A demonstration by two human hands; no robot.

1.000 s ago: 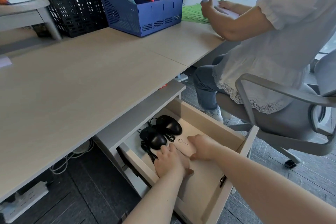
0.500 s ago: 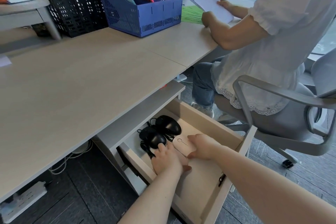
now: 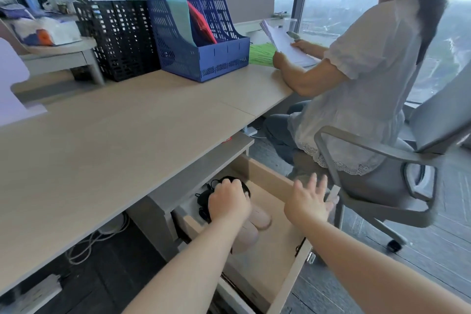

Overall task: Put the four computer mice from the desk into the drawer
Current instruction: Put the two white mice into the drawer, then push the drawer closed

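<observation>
The wooden drawer [image 3: 288,278] under the desk stands pulled out. Inside it, at the back, lie black wired mice [image 3: 204,199], partly hidden by my left hand [image 3: 228,201], which rests over them with fingers curled; whether it grips one I cannot tell. Two beige mice lie side by side in the drawer's middle: one [image 3: 261,216] farther, one [image 3: 246,236] nearer, partly under my left forearm. My right hand [image 3: 308,202] hovers above the drawer's right side with fingers spread and nothing in it.
The light wood desk [image 3: 114,140] carries a blue file rack [image 3: 198,38] and a black mesh rack [image 3: 119,38] at the back. A seated person in a white top on a grey office chair [image 3: 382,181] handles papers close to the drawer's right.
My right hand has let go of the beige mouse and lifted up to the right, fingers spread. My left hand has slid back onto the black mice. The view has tilted upward.
</observation>
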